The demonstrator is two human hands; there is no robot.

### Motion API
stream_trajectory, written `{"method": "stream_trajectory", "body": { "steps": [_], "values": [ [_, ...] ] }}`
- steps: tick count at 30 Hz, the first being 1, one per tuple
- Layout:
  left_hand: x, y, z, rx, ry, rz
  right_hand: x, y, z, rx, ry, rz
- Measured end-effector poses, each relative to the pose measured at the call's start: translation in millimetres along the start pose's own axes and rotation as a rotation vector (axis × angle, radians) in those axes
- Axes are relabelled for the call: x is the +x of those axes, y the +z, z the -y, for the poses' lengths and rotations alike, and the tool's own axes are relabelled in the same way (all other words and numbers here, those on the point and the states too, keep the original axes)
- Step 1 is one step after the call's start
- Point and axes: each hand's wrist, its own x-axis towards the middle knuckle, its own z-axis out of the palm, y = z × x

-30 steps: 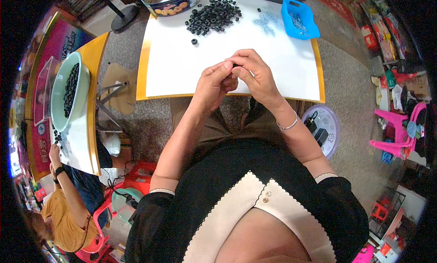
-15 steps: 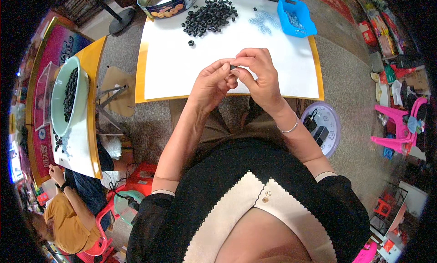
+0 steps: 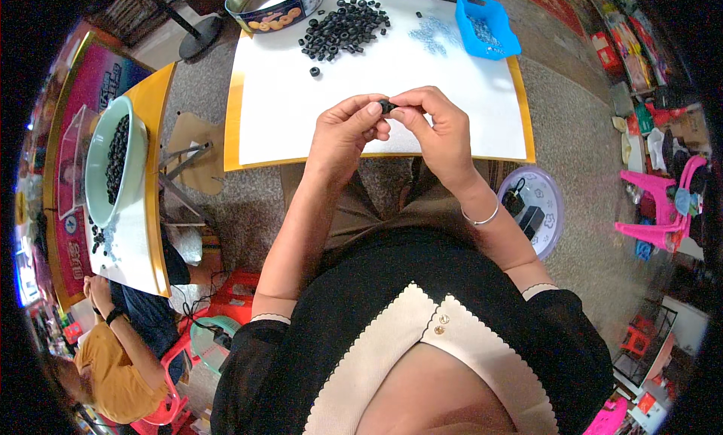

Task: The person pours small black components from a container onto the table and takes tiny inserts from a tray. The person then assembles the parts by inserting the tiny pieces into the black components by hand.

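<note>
Over the near half of the white table top (image 3: 263, 119), my left hand (image 3: 343, 134) pinches a small black cylindrical piece (image 3: 387, 106) between thumb and forefinger. The fingertips of my right hand (image 3: 443, 130) close on its right end, and whatever else they may hold is too small to make out. Beyond my hands lies a heap of short black ring-like pieces (image 3: 345, 32). One loose black ring (image 3: 315, 72) sits nearer to me, apart from the heap. Tiny clear bluish parts (image 3: 434, 36) are scattered to the right of the heap, beside a blue plastic tray (image 3: 515, 45).
A round cookie tin (image 3: 260, 6) stands at the table's far left. Left of me, a second table holds a pale green basin (image 3: 135, 152) of black pieces, with a person in an orange shirt (image 3: 124, 367) seated there. A lilac basin (image 3: 553, 190) is on the floor at right.
My right hand has turned and its fingers have drawn lower around the black piece, which now shows more. The seated person's hands have come together.
</note>
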Motion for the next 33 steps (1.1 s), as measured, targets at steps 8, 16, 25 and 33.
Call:
{"method": "stream_trajectory", "body": {
  "steps": [8, 16, 25, 33],
  "values": [
    [-1.6, -0.4, -4.0, 0.003, -0.109, 0.001, -3.7, -2.4, 2.6, 0.074, 0.071, 0.036],
    [-7.4, 13.0, 4.4, 0.211, 0.105, -0.054, -1.6, 0.4, 1.4, -0.204, -0.175, -0.058],
    [-4.5, -0.1, -11.5, 0.277, -0.133, 0.149, -6.5, 0.5, -3.3, -0.236, -0.277, -0.001],
    [-1.8, -3.4, -9.7, 0.07, -0.132, 0.099, -6.2, -5.5, -3.5, 0.034, -0.026, 0.153]
  ]
}}
